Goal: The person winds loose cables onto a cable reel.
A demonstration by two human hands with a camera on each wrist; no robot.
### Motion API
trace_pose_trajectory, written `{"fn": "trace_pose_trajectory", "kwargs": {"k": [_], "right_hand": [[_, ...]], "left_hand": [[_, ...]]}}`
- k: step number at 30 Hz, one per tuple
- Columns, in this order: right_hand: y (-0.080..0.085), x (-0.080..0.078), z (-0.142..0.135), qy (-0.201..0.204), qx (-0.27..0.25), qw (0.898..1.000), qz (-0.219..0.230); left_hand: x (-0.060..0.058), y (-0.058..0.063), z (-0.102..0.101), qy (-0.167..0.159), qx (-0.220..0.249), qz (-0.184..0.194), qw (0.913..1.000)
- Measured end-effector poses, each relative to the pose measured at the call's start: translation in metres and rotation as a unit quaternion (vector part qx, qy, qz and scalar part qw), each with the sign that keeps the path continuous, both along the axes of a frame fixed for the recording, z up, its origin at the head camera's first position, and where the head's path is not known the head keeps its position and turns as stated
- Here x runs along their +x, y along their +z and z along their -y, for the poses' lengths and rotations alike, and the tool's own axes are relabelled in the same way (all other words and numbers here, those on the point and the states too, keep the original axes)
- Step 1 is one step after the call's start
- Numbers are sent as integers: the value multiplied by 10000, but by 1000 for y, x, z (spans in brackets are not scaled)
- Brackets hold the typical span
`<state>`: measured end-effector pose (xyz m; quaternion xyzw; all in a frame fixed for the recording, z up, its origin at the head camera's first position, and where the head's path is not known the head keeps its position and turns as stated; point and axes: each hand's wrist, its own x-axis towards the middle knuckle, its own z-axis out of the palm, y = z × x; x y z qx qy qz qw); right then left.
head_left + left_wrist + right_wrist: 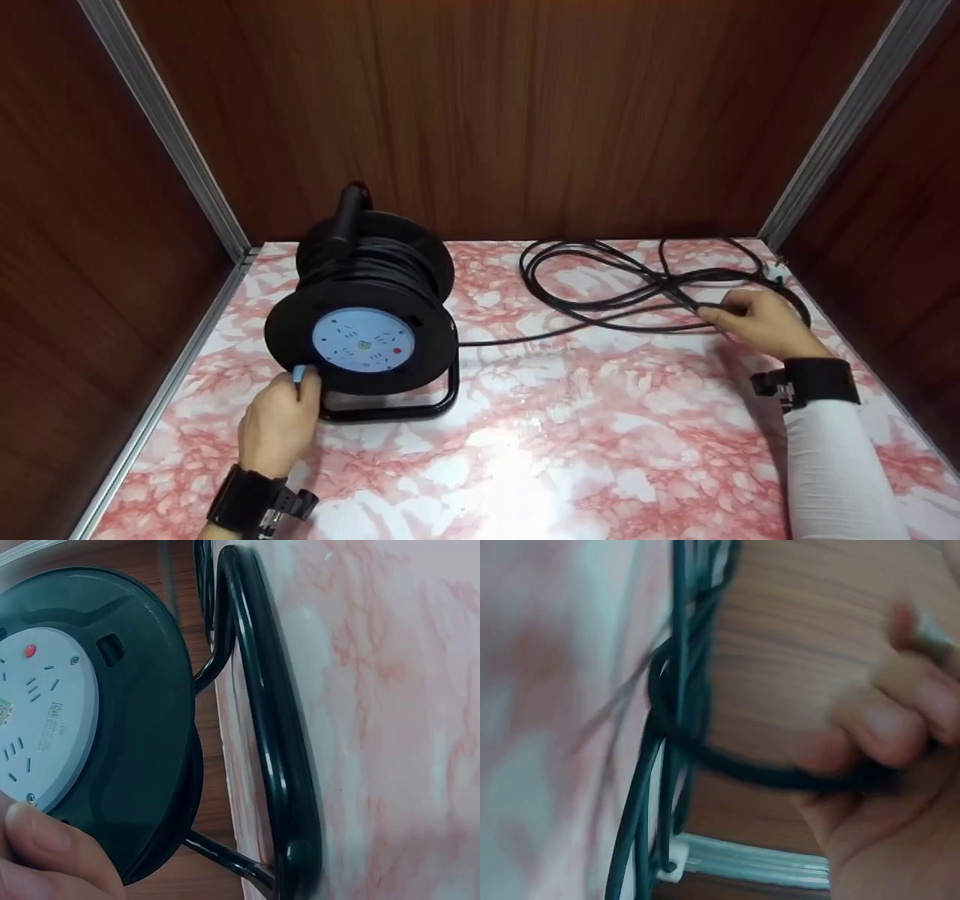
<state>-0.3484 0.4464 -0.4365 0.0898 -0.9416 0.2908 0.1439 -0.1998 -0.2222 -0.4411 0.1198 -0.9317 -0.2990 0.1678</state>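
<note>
A black cable reel [360,390] with a round pale-blue socket panel [362,340] stands on its tubular frame [390,413] at the left. My left hand [281,420] grips it at the lower left rim of its front disc, around a small blue piece [298,373] that shows between the fingers. Close up in the left wrist view, the curled fingers [56,855] lie against the disc beside the panel. Over the loose coils at the right, my right hand [765,326] pinches the black cable [765,774] between thumb and fingers. One length of cable runs from the coils to the reel.
The cable's loose loops [592,306] lie along the back right of the marbled table [540,435]. A white plug [777,272] sits at the far right corner. Wooden panels [480,112] with metal corner strips enclose the back and both sides. A carrying handle [347,217] tops the reel.
</note>
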Motion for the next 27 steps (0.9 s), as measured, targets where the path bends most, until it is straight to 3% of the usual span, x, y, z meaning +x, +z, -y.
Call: {"fn": "trace_pose_trajectory", "kwargs": {"k": [3, 7, 10, 14, 16, 18, 21, 25, 27], "right_hand": [[-2, 1, -5, 40, -175, 9998, -30], [6, 6, -3, -310, -707, 9914, -1053], [10, 8, -5, -441, -728, 9865, -1401], [10, 11, -11, -19, -313, 9977, -603], [10, 12, -14, 211, -58, 9997, -142], [10, 12, -14, 262, -12, 9997, 14], [11, 13, -10, 32, -207, 9971, -727], [16, 13, -5, -280, -443, 9712, -2326], [17, 13, -3, -275, -330, 9665, -2532]], "left_hand": [[-1, 0, -1, 93, 63, -150, 9998], [-4, -1, -6, 187, 115, -260, 9994], [-5, -1, -8, 191, 164, -296, 9992], [-8, -1, -9, 153, 223, -422, 9987], [-7, -1, -10, 158, 266, -500, 9983], [-6, -1, -10, 194, 317, -574, 9977], [-6, -1, -10, 194, 385, -652, 9969], [-9, 2, -11, 165, 484, -746, 9959], [-10, 4, -11, 157, 569, -786, 9952]]}}
